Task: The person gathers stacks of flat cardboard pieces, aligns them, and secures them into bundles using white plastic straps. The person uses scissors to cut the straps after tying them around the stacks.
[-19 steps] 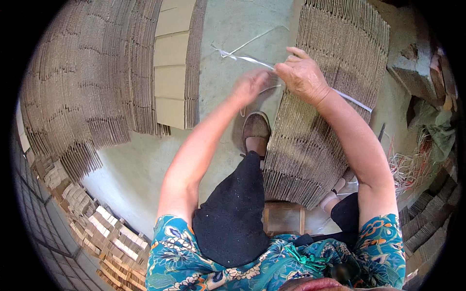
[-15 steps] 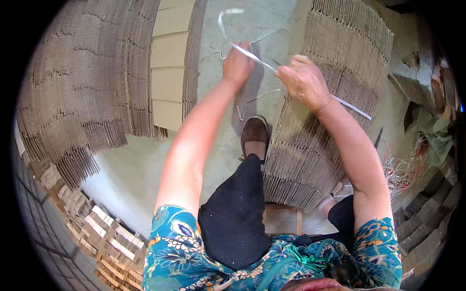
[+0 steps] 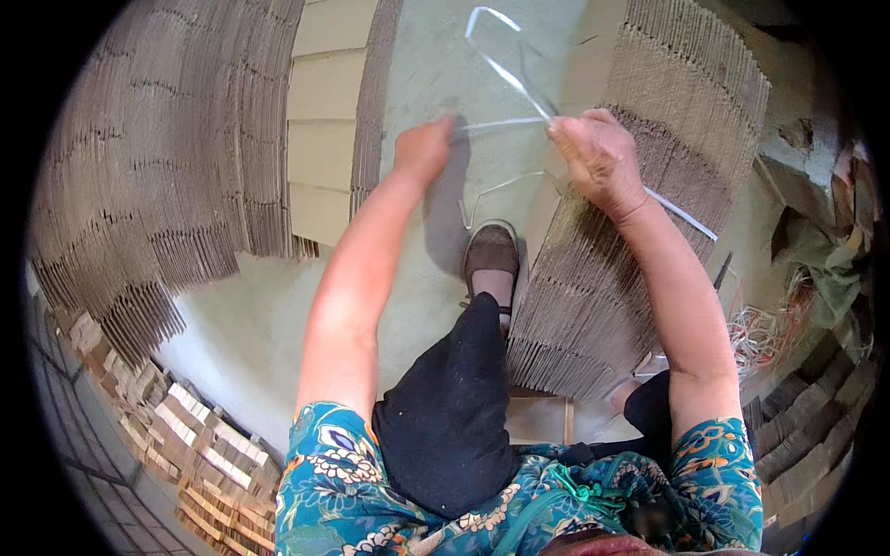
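My right hand (image 3: 601,165) is closed in a pinch on a white plastic strap (image 3: 509,77), over the left edge of a long stack of corrugated cardboard (image 3: 589,306). A free end of the strap bends up and away beyond that hand. My left hand (image 3: 423,151), fingers curled and a little blurred, grips another length, pulled straight between the two hands. Part of the strap lies across the top of the stack, running out to the right from under my right wrist. A thinner loop of it hangs by the stack's left side, near my shoe (image 3: 491,250).
Tall rows of cardboard sheets (image 3: 185,139) fill the left, with flat tan pieces (image 3: 322,144) along their edge. At the right lie a tangle of strap scraps (image 3: 765,332) and a green cloth (image 3: 828,269). A wooden frame (image 3: 568,422) shows under the stack's near end.
My left hand has drawn back down and left, and the strap between my hands is now taut. My right hand has shifted slightly right, with the free end swinging along.
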`<state>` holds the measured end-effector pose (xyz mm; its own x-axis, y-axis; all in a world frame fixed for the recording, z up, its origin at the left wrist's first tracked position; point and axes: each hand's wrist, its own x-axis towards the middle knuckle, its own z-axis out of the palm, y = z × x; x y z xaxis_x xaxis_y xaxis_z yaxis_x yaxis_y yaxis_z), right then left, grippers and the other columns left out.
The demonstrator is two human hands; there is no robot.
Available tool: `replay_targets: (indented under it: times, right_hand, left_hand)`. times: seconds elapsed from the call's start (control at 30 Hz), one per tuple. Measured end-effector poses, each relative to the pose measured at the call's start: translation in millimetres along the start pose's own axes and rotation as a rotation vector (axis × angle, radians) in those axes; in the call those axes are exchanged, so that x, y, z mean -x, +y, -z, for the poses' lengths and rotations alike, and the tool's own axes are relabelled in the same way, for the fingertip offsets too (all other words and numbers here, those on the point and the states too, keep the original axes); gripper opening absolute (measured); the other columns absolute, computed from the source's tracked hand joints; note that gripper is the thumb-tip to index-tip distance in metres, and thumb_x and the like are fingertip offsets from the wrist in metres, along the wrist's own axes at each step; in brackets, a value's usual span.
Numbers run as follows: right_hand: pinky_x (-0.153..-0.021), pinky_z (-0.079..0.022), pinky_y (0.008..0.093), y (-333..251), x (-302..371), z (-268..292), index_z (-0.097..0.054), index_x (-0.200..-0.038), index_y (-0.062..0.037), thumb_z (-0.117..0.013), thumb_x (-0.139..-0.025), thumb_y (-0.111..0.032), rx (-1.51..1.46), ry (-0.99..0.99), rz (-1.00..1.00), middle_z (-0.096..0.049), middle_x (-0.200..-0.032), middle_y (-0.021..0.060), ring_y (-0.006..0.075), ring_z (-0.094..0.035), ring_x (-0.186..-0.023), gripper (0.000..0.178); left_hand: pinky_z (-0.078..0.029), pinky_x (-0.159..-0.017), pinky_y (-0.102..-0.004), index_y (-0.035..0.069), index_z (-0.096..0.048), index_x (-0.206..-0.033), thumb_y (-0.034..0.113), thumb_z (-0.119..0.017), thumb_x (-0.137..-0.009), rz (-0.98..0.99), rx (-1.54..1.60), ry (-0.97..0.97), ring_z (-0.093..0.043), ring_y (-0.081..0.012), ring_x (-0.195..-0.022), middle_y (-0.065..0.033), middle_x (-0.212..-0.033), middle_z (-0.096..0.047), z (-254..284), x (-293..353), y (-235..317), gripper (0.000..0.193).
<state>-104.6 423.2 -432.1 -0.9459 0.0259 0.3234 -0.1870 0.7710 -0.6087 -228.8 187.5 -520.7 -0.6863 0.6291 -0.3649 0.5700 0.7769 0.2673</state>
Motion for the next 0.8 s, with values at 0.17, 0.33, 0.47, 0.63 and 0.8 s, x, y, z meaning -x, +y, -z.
replay_targets:
  times: [0.17,0.33,0.47,0.63,0.8]
  right_hand:
    - [-0.061,-0.046,0.0362,-6,0,-1,-0.056,-0.074,-0.0090,-0.061,-0.081,-0.013,-0.066,0.119,-0.028,-0.050,-0.057,0.0100,0.0292,-0.054,-0.058,0.009]
    - [-0.058,-0.045,0.0387,-6,0,-3,-0.057,-0.076,-0.0105,-0.060,-0.083,-0.017,-0.002,0.039,-0.121,-0.052,-0.060,0.0096,0.0299,-0.054,-0.063,0.010]
    - [-0.058,-0.045,0.0400,-1,5,-6,-0.057,-0.078,-0.0112,-0.058,-0.085,-0.022,-0.005,0.049,-0.132,-0.053,-0.062,0.0096,0.0302,-0.054,-0.065,0.013]
    - [-0.059,-0.046,0.0378,-2,6,-2,-0.059,-0.082,-0.0097,-0.059,-0.085,-0.020,-0.021,0.084,-0.173,-0.055,-0.066,0.0105,0.0292,-0.055,-0.067,0.011]
    - [-0.059,-0.045,0.0314,-3,3,-3,-0.064,-0.089,-0.0076,-0.058,-0.088,-0.018,-0.052,0.099,-0.155,-0.056,-0.066,0.0092,0.0215,-0.055,-0.063,0.012]
  left_hand:
    - [-0.046,-0.062,-0.0494,0.013,-0.056,-0.095,0.020,-0.045,-0.085,0.018,0.024,-0.081,-0.061,-0.0385,-0.073,-0.0169,-0.078,-0.063,-14,51,5,0.017]
    - [-0.046,-0.063,-0.0489,0.015,-0.059,-0.100,0.023,-0.045,-0.087,0.016,-0.056,-0.137,-0.061,-0.0379,-0.076,-0.0167,-0.080,-0.063,-7,54,-4,0.020]
    - [-0.047,-0.065,-0.0449,0.012,-0.061,-0.094,0.024,-0.047,-0.088,0.112,-0.019,-0.127,-0.062,-0.0340,-0.077,-0.0163,-0.081,-0.064,3,58,1,0.019]
    - [-0.043,-0.082,-0.0293,0.006,-0.064,-0.084,0.021,-0.058,-0.085,-0.142,0.995,-0.195,-0.057,-0.0153,-0.089,-0.0030,-0.095,-0.065,59,50,19,0.016]
    - [-0.037,-0.095,-0.0316,0.001,-0.060,-0.093,0.023,-0.046,-0.093,-0.280,1.561,-0.447,-0.051,-0.0184,-0.107,-0.0106,-0.110,-0.060,61,46,106,0.026]
